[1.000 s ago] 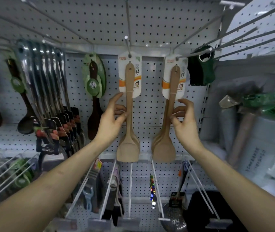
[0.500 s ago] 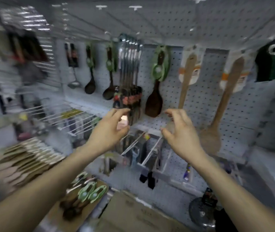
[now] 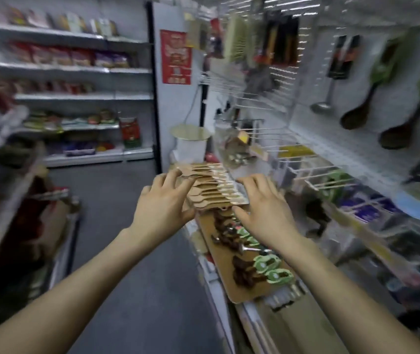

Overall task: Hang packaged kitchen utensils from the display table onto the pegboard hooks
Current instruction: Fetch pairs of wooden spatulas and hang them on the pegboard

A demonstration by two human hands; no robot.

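A fanned row of several packaged wooden spatulas (image 3: 211,186) lies on the brown display table (image 3: 231,290) at its far end. My left hand (image 3: 164,204) hovers at the row's left side, fingers spread, holding nothing. At the right side of the row is my right hand (image 3: 263,204), fingers spread over the white cards; contact is unclear in the blur. Dark spoons with green cards (image 3: 262,268) lie nearer on the table. The white pegboard (image 3: 313,103) with bare hooks (image 3: 313,172) rises on the right, where dark ladles (image 3: 357,116) hang.
A white bucket (image 3: 191,143) stands beyond the table. Store shelves with packaged goods (image 3: 76,57) line the left. The grey aisle floor (image 3: 127,251) runs between. Lower shelves with packaged items (image 3: 372,208) sit under the pegboard.
My view has swung left and down from the pegboard to the display table. Both hands left the hanging spatulas and moved, holding nothing, to the row of spatulas on the table.
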